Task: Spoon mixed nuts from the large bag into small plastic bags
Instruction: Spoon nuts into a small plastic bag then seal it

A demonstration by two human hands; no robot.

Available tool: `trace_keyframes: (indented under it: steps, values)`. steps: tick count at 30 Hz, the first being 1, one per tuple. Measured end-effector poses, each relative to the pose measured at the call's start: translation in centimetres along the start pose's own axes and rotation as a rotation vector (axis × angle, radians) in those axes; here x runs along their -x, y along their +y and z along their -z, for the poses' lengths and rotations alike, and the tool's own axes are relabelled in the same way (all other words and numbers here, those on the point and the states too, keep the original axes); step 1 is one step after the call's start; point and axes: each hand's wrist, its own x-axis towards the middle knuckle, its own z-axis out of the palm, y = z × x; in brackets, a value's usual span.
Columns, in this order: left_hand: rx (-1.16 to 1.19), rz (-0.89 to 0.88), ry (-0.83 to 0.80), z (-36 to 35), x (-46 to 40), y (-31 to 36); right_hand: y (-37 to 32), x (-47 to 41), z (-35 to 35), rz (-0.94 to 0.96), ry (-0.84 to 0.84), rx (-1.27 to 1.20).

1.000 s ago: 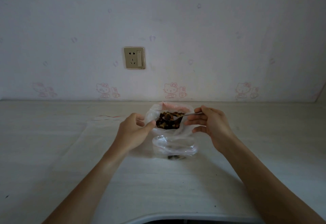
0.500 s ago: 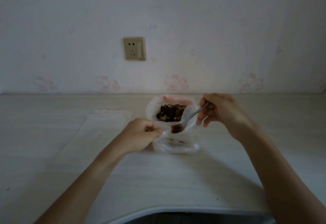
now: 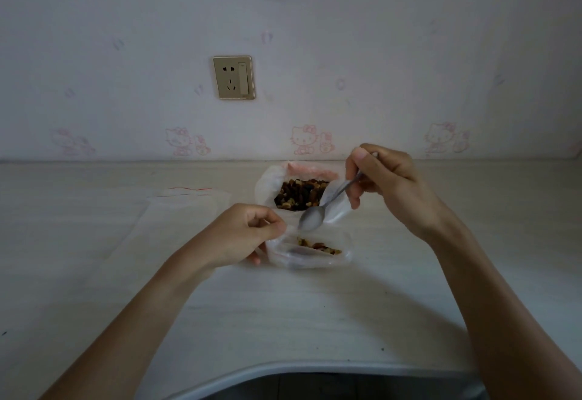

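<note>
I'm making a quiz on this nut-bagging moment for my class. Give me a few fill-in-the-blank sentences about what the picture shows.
1. The right hand holds a metal ____.
2. The left hand pinches the rim of the small ____ bag.
3. The spoon bowl above the small bag looks ____.
4. On the wall behind the large bag is an electrical ____.

Missing words: spoon; plastic; empty; socket

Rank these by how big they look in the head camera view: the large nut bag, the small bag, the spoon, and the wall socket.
1. large nut bag
2. small bag, close behind; it sits nearer the camera, so the order is unsure
3. spoon
4. wall socket, similar in area to the spoon
</note>
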Motion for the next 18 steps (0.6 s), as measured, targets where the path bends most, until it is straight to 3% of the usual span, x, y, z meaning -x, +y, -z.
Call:
trace_keyframes:
  steps: [4, 8, 14, 18]
  values:
    - [-0.031, 0.006, 0.024, 0.0, -0.2, -0.2, 1.1, -0.5, -0.4, -0.131, 0.204, -0.175]
    - [-0.028, 0.041, 0.097, 0.6, -0.5, -0.3, 2.5, -0.7, -0.7, -0.294, 0.319, -0.183]
    - [-0.19, 0.117, 0.349, 0.4, -2.2, -1.2, 3.0, -0.9, -0.9, -0.328, 0.334, -0.154]
    - [-0.258, 0.126, 0.375, -0.1, -3.9, -1.4, 3.4, -0.8, -1.6, -0.356, 0.298, -0.139]
